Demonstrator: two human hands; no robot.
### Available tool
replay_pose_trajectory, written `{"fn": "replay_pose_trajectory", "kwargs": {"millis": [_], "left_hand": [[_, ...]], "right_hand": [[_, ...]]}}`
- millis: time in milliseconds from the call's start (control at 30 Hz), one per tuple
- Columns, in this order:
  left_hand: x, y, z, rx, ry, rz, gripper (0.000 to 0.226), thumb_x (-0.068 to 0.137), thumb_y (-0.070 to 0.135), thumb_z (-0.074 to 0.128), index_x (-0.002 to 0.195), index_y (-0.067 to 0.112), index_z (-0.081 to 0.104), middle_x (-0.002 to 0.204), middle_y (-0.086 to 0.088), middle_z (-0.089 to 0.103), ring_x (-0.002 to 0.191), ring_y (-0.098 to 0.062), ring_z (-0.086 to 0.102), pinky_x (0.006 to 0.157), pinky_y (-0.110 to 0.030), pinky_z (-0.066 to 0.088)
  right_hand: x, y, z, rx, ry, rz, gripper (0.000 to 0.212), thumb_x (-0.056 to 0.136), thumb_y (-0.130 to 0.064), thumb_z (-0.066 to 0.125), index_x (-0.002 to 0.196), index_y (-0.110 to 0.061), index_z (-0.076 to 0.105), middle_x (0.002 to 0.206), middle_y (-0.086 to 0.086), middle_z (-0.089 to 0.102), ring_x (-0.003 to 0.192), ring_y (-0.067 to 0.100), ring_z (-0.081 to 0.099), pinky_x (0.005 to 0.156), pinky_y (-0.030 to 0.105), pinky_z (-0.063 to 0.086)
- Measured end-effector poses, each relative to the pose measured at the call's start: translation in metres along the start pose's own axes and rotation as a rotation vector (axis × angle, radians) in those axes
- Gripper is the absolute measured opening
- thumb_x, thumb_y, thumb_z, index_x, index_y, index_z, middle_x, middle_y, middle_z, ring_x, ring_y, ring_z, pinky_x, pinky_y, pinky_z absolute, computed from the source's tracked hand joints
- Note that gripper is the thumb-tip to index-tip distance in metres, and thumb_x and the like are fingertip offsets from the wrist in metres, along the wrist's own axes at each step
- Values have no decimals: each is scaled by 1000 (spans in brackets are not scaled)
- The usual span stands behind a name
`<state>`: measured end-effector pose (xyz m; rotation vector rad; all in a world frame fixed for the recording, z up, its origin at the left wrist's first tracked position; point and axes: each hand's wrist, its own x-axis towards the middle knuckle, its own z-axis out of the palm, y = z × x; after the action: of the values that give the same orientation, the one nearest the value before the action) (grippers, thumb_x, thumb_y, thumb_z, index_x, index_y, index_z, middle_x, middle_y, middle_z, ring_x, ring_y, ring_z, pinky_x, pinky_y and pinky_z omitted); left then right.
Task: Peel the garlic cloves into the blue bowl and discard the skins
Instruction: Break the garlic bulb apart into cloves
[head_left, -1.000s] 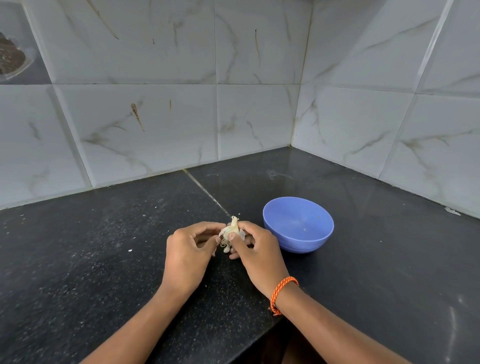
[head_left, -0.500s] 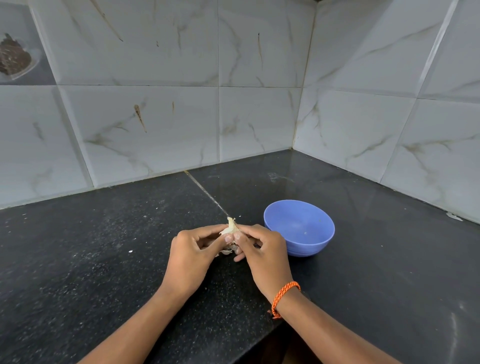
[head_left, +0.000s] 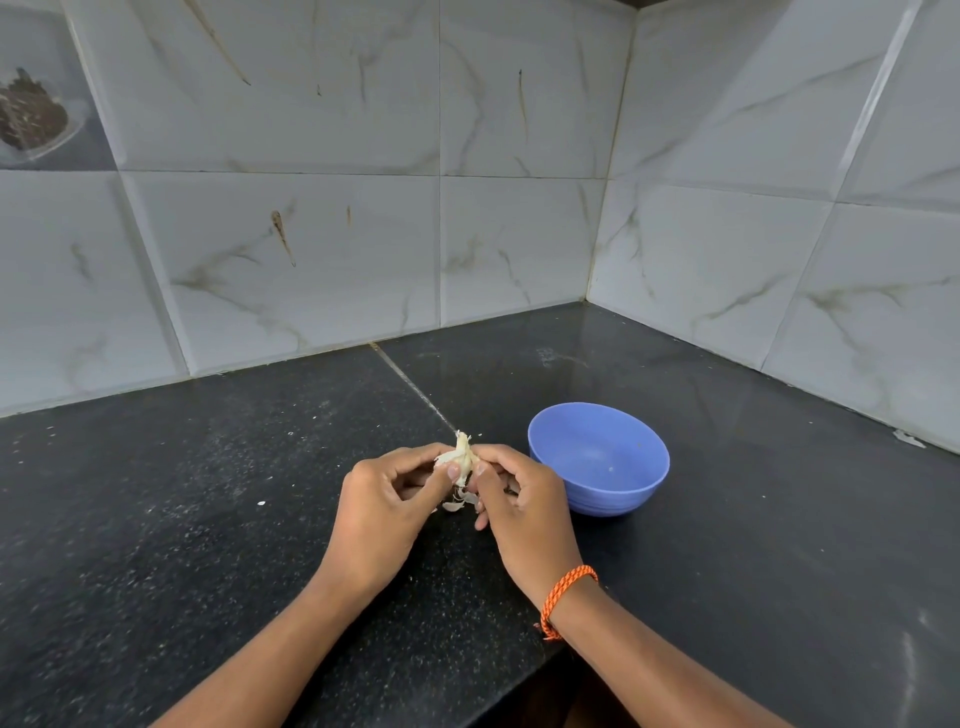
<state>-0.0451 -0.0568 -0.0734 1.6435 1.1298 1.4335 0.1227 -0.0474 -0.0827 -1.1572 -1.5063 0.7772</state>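
A small piece of garlic (head_left: 461, 457) with pale papery skin is held just above the black counter (head_left: 208, 519). My left hand (head_left: 384, 514) and my right hand (head_left: 519, 509) both pinch it between thumb and fingers, thumbs pressed close together on it. Loose bits of skin (head_left: 460, 501) hang or lie just under the garlic. The blue bowl (head_left: 644, 473) stands on the counter right beside my right hand, and I see no cloves in it.
White marble-look tiled walls (head_left: 311, 249) meet in a corner behind the counter. The counter's front edge (head_left: 540, 665) runs below my right wrist. A small white scrap (head_left: 909, 439) lies at the right wall's foot.
My thumbs have shifted on the garlic, and skin pieces now hang below it. The view has tilted slightly; the bowl has stayed in place.
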Motion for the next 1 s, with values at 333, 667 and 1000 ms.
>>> {"fn": "replay_pose_trajectory", "kwargs": {"millis": [333,667,1000], "left_hand": [[-1,-5,2,82,173,-11,12,98,22,79,106,27,86,101,13,82,92,-12,80,87,-43,66],[-2,0,3,45,149,-35,15,97,16,78,99,29,87,89,9,82,76,-9,75,72,-24,58],[-1,2,2,-143,203,-58,13,100,10,74,106,15,85,92,-2,83,78,-11,76,72,-21,58]], "right_hand": [[-1,-3,3,-76,7,-3,22,105,-15,63,122,-22,75,104,-5,74,86,8,73,61,19,59],[-1,-3,4,-170,26,-6,18,105,-14,63,117,-23,74,94,-8,74,75,2,71,58,19,58],[2,-1,4,-269,57,19,18,104,-16,64,118,-21,76,90,-11,72,81,9,71,75,27,64]]}}
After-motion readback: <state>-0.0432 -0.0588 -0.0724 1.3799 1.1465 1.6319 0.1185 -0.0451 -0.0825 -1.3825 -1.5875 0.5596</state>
